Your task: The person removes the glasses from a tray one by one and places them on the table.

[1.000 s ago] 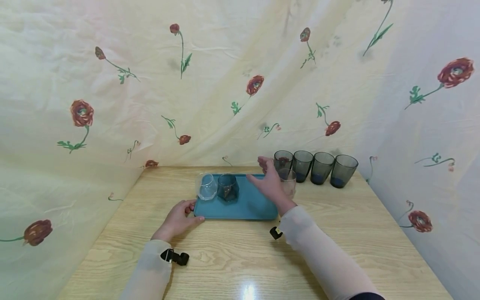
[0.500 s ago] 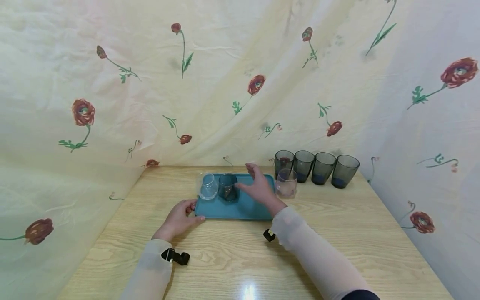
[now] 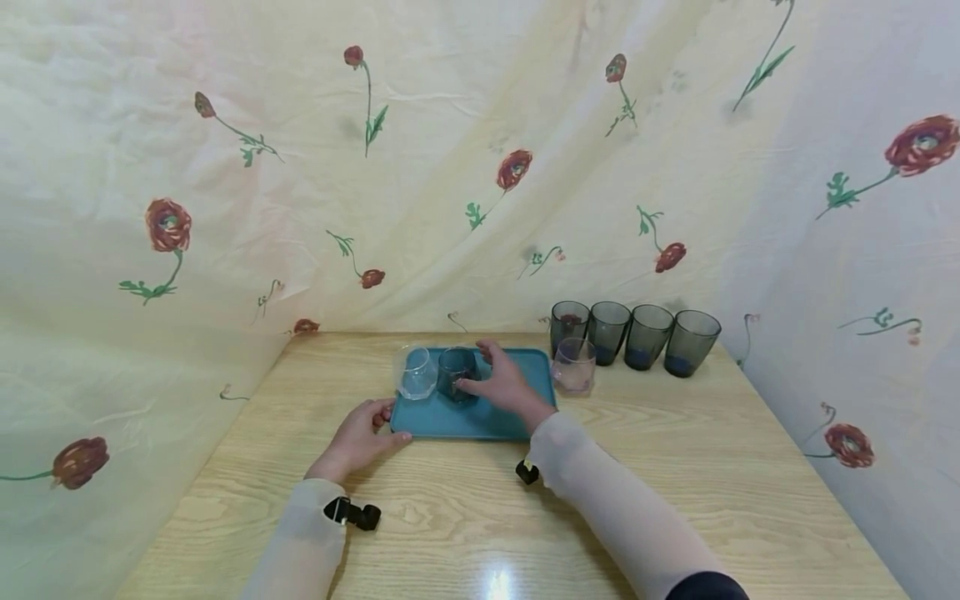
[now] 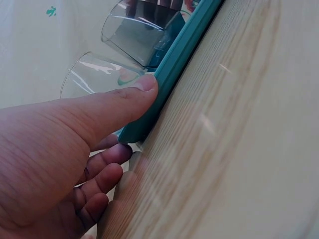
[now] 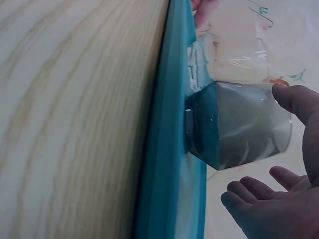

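Two glasses stand upright on the left part of the blue tray [image 3: 474, 423], and the nearness of these two is, I think, the first danger: if the right hand [image 3: 507, 385] pushes the dark faceted glass [image 3: 450, 372] to the left, it could knock against the clear glass [image 3: 416, 377], which is just beside it. A second danger could come from a one-sided touch, because the thumb alone might tip the glass before the fingers support it, and the smooth wall could also slip. If the left hand [image 3: 360, 435] pulls the tray, both glasses could slide or wobble. As for the grip, the right hand is not grasping anything: its thumb is at the near side of the dark glass, near the rim, and I cannot tell with certainty whether it touches. The other fingers are spread and apart from the glass, toward its right side, so the glass lies before the gap between thumb and fingers, not deep inside it. The left hand holds the tray's near left corner, with the thumb upon the near edge and the fingers curled at the left side.
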The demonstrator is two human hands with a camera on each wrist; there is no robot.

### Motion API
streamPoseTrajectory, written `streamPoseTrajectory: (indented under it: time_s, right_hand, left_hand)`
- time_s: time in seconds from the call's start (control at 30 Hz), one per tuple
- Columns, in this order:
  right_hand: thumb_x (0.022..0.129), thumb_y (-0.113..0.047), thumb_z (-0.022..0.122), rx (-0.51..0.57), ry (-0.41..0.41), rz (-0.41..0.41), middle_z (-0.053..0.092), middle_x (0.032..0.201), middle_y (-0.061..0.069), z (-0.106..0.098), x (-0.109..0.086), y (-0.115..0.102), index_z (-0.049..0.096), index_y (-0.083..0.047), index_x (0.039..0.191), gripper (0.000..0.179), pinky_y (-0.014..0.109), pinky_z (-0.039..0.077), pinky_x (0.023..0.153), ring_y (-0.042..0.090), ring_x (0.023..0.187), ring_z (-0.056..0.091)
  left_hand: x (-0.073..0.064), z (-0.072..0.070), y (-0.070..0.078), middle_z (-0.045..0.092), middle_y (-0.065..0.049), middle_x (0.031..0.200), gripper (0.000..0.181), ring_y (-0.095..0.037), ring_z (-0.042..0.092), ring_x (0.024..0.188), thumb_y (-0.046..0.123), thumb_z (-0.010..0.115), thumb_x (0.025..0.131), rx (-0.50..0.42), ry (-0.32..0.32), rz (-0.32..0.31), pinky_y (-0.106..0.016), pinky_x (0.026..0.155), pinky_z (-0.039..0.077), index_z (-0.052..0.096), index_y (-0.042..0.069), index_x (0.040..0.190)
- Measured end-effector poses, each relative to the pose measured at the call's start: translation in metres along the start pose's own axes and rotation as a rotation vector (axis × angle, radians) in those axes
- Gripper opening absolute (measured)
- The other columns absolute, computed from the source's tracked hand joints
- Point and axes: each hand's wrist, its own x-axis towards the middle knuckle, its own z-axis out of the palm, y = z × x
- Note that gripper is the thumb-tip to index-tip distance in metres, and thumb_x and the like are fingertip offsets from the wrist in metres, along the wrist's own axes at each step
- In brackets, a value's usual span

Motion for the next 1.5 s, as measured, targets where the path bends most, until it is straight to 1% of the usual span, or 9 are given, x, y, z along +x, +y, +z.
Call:
streamPoseTrajectory:
  time_s: [0.23, 0.5, 0.63, 0.83, 0.9, 1.17, 1.27, 1.5]
  right_hand:
    - [0.089, -0.036, 0.087, -0.053, -0.044, 0.007, 0.041, 0.160, 0.018, 0.013, 0.006, 0.006, 0.033, -0.012, 0.163, 0.095, 0.057, 0.039, 0.113, 0.039, 0.145, 0.042]
    - [0.090, -0.034, 0.086, -0.070, -0.044, 0.027, 0.041, 0.160, 0.021, 0.016, 0.005, 0.006, 0.032, -0.009, 0.163, 0.094, 0.058, 0.038, 0.113, 0.041, 0.144, 0.043]
    - [0.090, -0.033, 0.086, -0.075, -0.028, 0.028, 0.044, 0.157, 0.020, 0.017, 0.004, 0.006, 0.035, -0.010, 0.162, 0.091, 0.058, 0.040, 0.112, 0.041, 0.142, 0.045]
    - [0.091, -0.034, 0.085, -0.075, -0.005, 0.015, 0.049, 0.153, 0.018, 0.022, 0.003, 0.009, 0.039, -0.012, 0.161, 0.086, 0.056, 0.045, 0.107, 0.039, 0.137, 0.050]
    - [0.092, -0.034, 0.085, -0.083, 0.000, 0.012, 0.050, 0.152, 0.018, 0.023, 0.003, 0.009, 0.040, -0.012, 0.160, 0.085, 0.055, 0.046, 0.106, 0.038, 0.135, 0.052]
    - [0.091, -0.035, 0.085, -0.091, 0.021, -0.011, 0.050, 0.153, 0.019, 0.025, -0.001, 0.007, 0.041, -0.010, 0.160, 0.085, 0.056, 0.045, 0.107, 0.039, 0.137, 0.051]
    - [0.091, -0.034, 0.085, -0.078, 0.032, -0.017, 0.050, 0.152, 0.018, 0.026, -0.002, 0.008, 0.042, -0.010, 0.159, 0.084, 0.055, 0.045, 0.108, 0.038, 0.136, 0.051]
    - [0.089, -0.032, 0.087, -0.044, 0.071, 0.011, 0.050, 0.153, 0.015, 0.021, -0.006, 0.006, 0.042, -0.012, 0.158, 0.084, 0.055, 0.044, 0.108, 0.038, 0.137, 0.051]
  left_hand:
    - [0.001, 0.000, 0.001, 0.058, -0.003, 0.116, 0.076, -0.023, 0.049, 0.104, 0.037, 0.087, 0.089, 0.013, -0.003, -0.001, -0.042, 0.092, 0.044, 0.054, 0.008, 0.152]
    - [0.002, 0.000, 0.001, 0.057, -0.002, 0.113, 0.075, -0.022, 0.049, 0.102, 0.036, 0.087, 0.089, 0.020, -0.003, 0.011, -0.042, 0.090, 0.044, 0.056, 0.008, 0.151]
    - [0.002, 0.001, 0.000, 0.057, -0.002, 0.113, 0.075, -0.023, 0.049, 0.102, 0.036, 0.088, 0.088, 0.018, -0.003, 0.004, -0.041, 0.090, 0.043, 0.056, 0.009, 0.151]
    - [0.002, 0.002, -0.002, 0.058, -0.003, 0.112, 0.076, -0.022, 0.050, 0.100, 0.037, 0.088, 0.088, 0.039, 0.020, 0.023, -0.042, 0.089, 0.044, 0.057, 0.005, 0.149]
    - [0.002, 0.002, -0.002, 0.058, -0.002, 0.112, 0.075, -0.022, 0.050, 0.100, 0.036, 0.088, 0.088, 0.040, 0.022, 0.024, -0.041, 0.089, 0.044, 0.057, 0.005, 0.149]
    - [0.003, 0.001, -0.003, 0.059, -0.002, 0.112, 0.077, -0.021, 0.050, 0.100, 0.038, 0.088, 0.088, 0.044, 0.026, 0.030, -0.042, 0.089, 0.044, 0.056, 0.005, 0.149]
    - [0.003, 0.001, -0.004, 0.059, -0.002, 0.112, 0.076, -0.022, 0.050, 0.100, 0.037, 0.088, 0.087, 0.039, 0.024, 0.028, -0.042, 0.089, 0.044, 0.057, 0.006, 0.149]
    - [0.003, 0.002, -0.003, 0.059, -0.002, 0.112, 0.076, -0.022, 0.050, 0.100, 0.036, 0.089, 0.087, 0.033, 0.022, 0.021, -0.041, 0.089, 0.044, 0.057, 0.006, 0.149]
